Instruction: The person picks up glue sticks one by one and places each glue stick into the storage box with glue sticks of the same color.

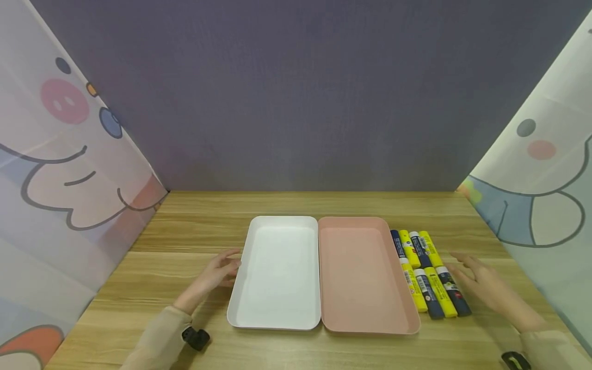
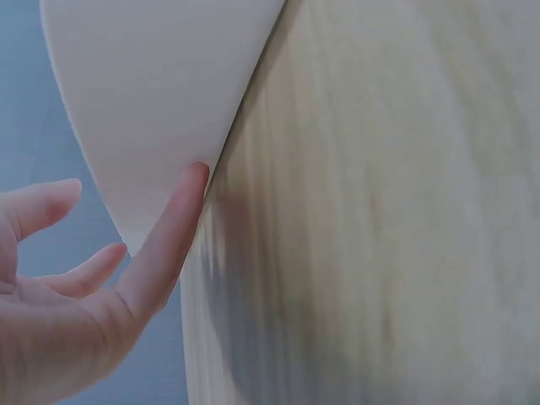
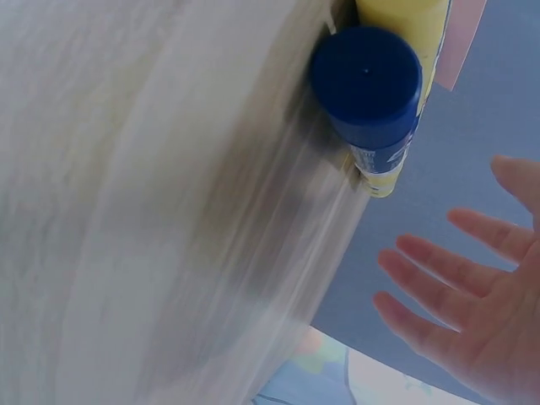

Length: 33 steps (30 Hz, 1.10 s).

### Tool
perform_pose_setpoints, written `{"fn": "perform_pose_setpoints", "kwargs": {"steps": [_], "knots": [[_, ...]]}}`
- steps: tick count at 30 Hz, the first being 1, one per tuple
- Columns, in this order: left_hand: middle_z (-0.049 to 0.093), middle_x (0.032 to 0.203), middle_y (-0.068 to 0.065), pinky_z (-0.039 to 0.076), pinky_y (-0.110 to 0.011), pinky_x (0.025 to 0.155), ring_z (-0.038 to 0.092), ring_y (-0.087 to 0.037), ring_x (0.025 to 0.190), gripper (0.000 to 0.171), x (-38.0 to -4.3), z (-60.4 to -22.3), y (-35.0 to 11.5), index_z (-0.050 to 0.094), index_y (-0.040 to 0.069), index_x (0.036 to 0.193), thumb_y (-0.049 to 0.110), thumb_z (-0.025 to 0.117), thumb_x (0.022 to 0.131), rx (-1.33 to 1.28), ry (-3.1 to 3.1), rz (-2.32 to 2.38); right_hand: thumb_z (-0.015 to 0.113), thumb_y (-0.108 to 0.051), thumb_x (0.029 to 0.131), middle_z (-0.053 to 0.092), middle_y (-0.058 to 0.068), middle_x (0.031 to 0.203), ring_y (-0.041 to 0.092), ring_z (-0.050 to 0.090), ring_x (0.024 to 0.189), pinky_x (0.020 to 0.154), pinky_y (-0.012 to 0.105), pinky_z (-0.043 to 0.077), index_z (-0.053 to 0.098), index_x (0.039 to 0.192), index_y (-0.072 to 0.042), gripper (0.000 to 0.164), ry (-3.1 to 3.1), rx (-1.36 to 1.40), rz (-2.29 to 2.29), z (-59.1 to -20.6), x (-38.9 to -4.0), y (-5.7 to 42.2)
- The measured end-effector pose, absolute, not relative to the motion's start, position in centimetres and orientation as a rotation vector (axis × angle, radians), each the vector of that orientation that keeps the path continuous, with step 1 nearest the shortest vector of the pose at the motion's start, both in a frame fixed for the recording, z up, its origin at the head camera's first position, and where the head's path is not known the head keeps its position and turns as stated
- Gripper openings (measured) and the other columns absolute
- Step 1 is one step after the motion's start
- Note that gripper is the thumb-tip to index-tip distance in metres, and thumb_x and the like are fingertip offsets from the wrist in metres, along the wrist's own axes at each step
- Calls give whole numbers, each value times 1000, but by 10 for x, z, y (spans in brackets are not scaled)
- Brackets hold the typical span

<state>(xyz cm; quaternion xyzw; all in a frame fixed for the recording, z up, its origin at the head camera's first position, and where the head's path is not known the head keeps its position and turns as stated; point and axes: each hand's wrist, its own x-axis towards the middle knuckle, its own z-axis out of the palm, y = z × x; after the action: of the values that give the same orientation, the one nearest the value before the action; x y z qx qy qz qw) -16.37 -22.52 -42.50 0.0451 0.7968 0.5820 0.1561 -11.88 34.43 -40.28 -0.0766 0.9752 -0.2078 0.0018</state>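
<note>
A white tray and a pink tray stand side by side on the wooden table. My left hand is at the white tray's left side, fingers extended; in the left wrist view a fingertip appears to touch the tray's outer wall. Two rows of yellow glue sticks and dark blue glue sticks lie right of the pink tray. My right hand hovers beside them, fingers spread and holding nothing. In the right wrist view a dark blue cap faces the camera.
The wooden table runs back to a grey-blue panel. Cartoon-printed sheets flank it, one on the left and one on the right. Black bands are on both wrists.
</note>
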Motion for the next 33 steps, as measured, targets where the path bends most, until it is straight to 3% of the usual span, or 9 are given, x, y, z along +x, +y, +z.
{"fn": "perform_pose_setpoints", "kwargs": {"steps": [6, 15, 24, 33], "knots": [[44, 116, -31, 51, -39, 70, 57, -28, 91, 51, -162, -428, -225, 26, -3, 134, 17, 46, 92, 132, 2272, 1661, 42, -31, 94, 40, 39, 117, 55, 43, 98, 74, 62, 36, 38, 124, 13, 53, 3052, -231, -648, -404, -120, 347], [45, 115, -28, 51, -40, 70, 57, -26, 92, 49, -161, -430, -225, 29, -1, 134, 18, 46, 92, 107, 2274, 1664, 45, -24, 93, 54, 33, 98, 39, 57, 81, 63, 50, 46, 42, 120, 15, 47, 3003, -224, -678, -406, -121, 350], [45, 118, -27, 50, -40, 70, 57, -22, 87, 48, -164, -436, -226, 33, 4, 134, 18, 49, 91, 8, 2205, 1716, 47, -25, 92, 59, 18, 86, 31, 58, 75, 59, 41, 48, 41, 118, 16, 49, 2906, -179, -715, -411, -121, 354], [44, 118, -29, 51, -40, 68, 58, -22, 87, 49, -165, -435, -226, 29, 0, 135, 17, 47, 92, 47, 2160, 1734, 50, -29, 90, 59, 16, 83, 28, 57, 75, 58, 37, 47, 41, 117, 16, 53, 2838, -107, -692, -416, -120, 354]]}}
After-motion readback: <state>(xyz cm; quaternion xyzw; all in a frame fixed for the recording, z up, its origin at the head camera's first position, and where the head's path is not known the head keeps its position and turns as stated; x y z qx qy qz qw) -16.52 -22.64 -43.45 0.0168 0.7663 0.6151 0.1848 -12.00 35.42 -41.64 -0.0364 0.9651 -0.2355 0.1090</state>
